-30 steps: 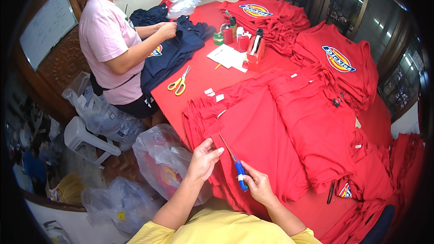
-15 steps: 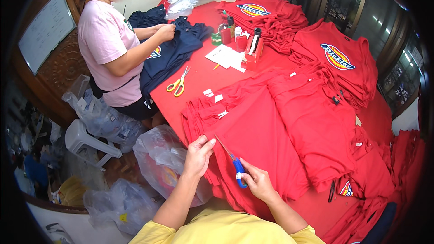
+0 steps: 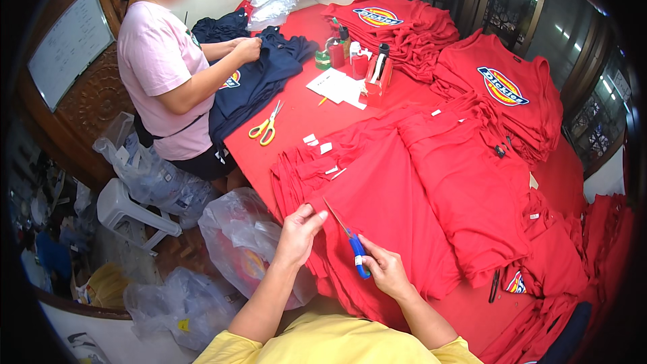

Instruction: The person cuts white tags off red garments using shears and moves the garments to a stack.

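Observation:
Scissors with blue handles [image 3: 358, 256] are in my right hand [image 3: 387, 271], its fingers wrapped round the loops. Their blades point away and to the left, over a red shirt [image 3: 367, 195] on a pile of the same. My left hand [image 3: 295, 236] is at the shirt's left edge, thumb and fingers closed on the cloth, close to the blade tips. Whether a thread is between those fingers is too small to tell. Small white tags [image 3: 326, 147] show along the piled shirts' far edge.
Yellow-handled scissors [image 3: 263, 130] lie farther along the red table [image 3: 296, 101]. Bottles, a red tape dispenser [image 3: 376, 84] and papers [image 3: 333, 86] stand or lie beyond. Folded red shirts [image 3: 502, 71] fill the right. A co-worker [image 3: 162, 67] handles navy shirts [image 3: 263, 74]. Plastic bags [image 3: 236, 229] lie left.
The scissors have shifted slightly to the right, and the tips sit a little farther from my left hand. My left thumb has lifted slightly. The co-worker has barely moved.

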`<state>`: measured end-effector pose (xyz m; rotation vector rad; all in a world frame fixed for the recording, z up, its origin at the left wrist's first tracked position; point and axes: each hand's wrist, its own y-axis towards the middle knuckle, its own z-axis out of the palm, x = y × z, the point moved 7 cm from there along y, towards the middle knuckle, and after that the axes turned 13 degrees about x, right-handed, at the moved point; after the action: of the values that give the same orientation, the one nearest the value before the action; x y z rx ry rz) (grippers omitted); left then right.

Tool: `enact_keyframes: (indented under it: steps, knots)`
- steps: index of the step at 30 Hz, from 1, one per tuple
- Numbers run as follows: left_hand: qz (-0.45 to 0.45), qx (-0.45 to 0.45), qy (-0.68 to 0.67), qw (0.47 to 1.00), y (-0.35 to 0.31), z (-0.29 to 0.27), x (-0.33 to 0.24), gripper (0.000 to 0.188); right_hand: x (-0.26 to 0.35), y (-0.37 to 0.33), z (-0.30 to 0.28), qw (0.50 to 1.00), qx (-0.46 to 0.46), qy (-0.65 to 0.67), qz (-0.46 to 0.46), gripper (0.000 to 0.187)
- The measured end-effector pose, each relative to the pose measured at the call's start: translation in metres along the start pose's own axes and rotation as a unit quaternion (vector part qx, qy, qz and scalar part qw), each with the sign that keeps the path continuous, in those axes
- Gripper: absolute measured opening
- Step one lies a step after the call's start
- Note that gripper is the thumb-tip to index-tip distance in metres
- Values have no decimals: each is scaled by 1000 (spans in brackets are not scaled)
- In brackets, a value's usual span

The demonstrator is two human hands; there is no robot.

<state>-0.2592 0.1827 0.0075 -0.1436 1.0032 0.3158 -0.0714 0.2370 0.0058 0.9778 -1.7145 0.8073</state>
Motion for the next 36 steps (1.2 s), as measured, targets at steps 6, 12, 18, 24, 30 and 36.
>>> enact_keyframes:
  steps: [6,12,18,24,30,36]
  knots:
    - [17,-2,35,999,0,4,-11,36,16,3,-2,992,-24,-85,-87,50]
    - [-2,22,22,1000,-1,14,-13,41,0,7,-3,998,-22,15,-56,49]
    - [-23,14,38,999,-4,9,-8,49,-13,4,1,994,-28,108,-12,47]
    - [-34,51,67,996,-4,13,-4,59,14,9,-4,999,-29,-15,-41,45]
    - [-35,60,114,991,0,4,-5,65,-6,2,-1,956,-11,293,3,46]
    - [116,-231,588,767,0,-70,-63,40,1,-55,-21,966,-123,225,20,60]
